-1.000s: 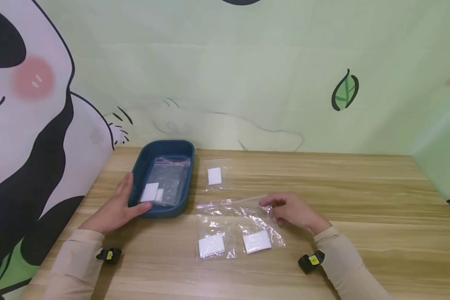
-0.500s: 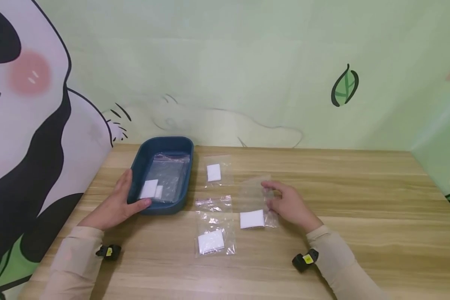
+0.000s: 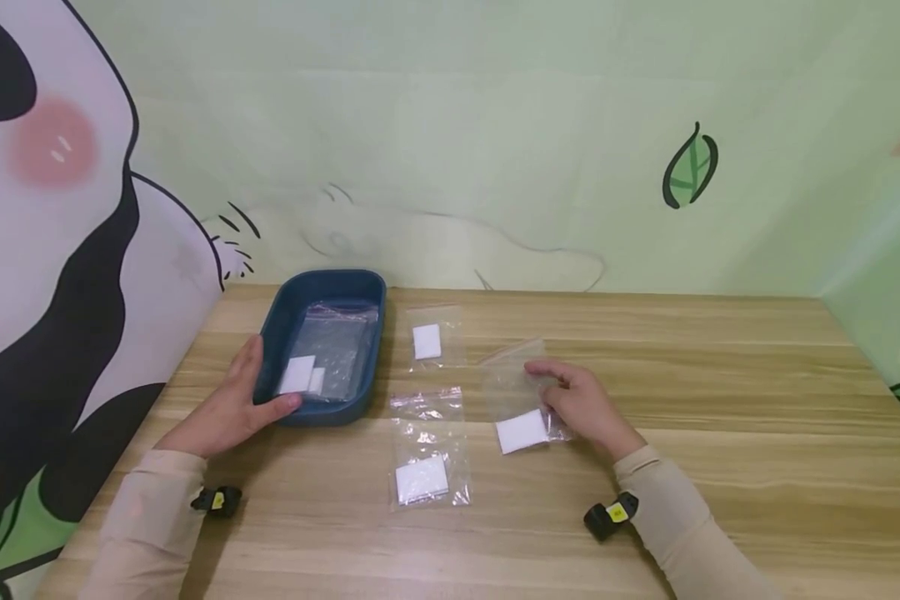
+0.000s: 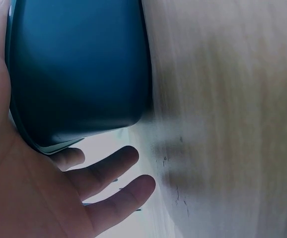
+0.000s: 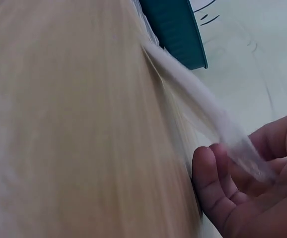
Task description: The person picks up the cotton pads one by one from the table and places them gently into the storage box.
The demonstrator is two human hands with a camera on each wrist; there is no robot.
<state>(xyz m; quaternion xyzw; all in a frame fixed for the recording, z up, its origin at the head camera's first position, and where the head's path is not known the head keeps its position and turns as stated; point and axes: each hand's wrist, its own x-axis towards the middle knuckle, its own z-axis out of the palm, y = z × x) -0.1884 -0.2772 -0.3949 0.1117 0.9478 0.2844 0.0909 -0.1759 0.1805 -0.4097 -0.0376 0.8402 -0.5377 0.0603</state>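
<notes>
In the head view, my left hand (image 3: 213,407) lies against the near left corner of a blue tray (image 3: 266,379). Its thumb touches the near rim, and the left wrist view has the other fingers (image 4: 118,166) fairly straight and spread beside the tray wall. My right hand (image 3: 585,407) pinches the right side of a clear zip bag (image 3: 506,385) holding a white rectangular piece (image 3: 521,432). The right wrist view catches this bag edge-on and blurred, leaning up from the table into the fingers.
Another zip bag (image 3: 431,433) with a white piece lies left of the held one. A further small bag (image 3: 450,337) lies by the tray's right side. Inside the tray are stacked clear bags (image 3: 337,346) with white pieces. A wall with printed drawings stands behind the wooden table (image 3: 682,350).
The right hand has taken hold of the right bag and shifted it away from me, then tilted it slightly. Its white piece moved along. The left hand stays at the tray.
</notes>
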